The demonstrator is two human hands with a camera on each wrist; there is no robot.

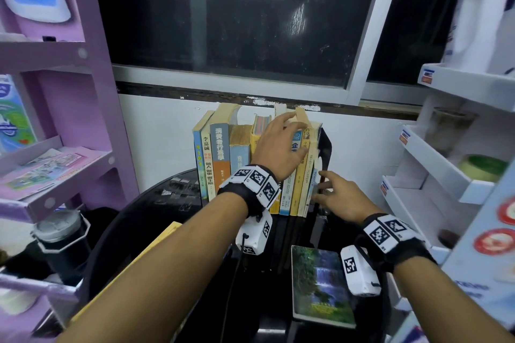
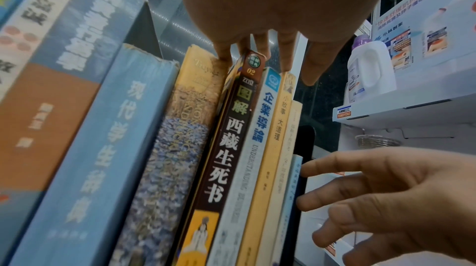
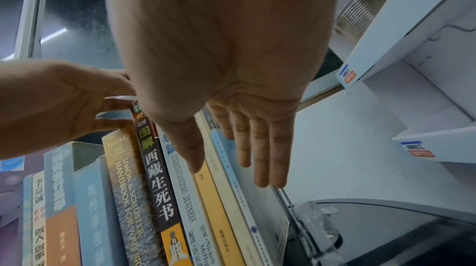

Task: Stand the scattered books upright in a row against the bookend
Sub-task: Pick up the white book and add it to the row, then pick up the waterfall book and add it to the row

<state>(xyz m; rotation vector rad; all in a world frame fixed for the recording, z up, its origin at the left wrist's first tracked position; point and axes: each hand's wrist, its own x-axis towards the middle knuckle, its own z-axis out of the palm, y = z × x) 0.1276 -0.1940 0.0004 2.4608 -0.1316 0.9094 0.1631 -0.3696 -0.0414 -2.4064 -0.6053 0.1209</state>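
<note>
Steadying the row of upright paperback books [image 1: 250,159] left of the black metal bookend [image 1: 324,147], the left hand [image 1: 278,145] spreads on their tops, the right hand [image 1: 338,198] reaches flat-fingered beside it; probably next comes the flat green-covered book [image 1: 320,284].

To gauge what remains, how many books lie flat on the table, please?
2: green waterfall-cover book front right, yellow book partly under the left forearm; others may be hidden.

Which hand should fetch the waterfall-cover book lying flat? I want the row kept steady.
Right, probably. The right hand is open beside the bookend, nearer the waterfall-cover book; the left hand rests on the row's tops, steadying it.
</note>
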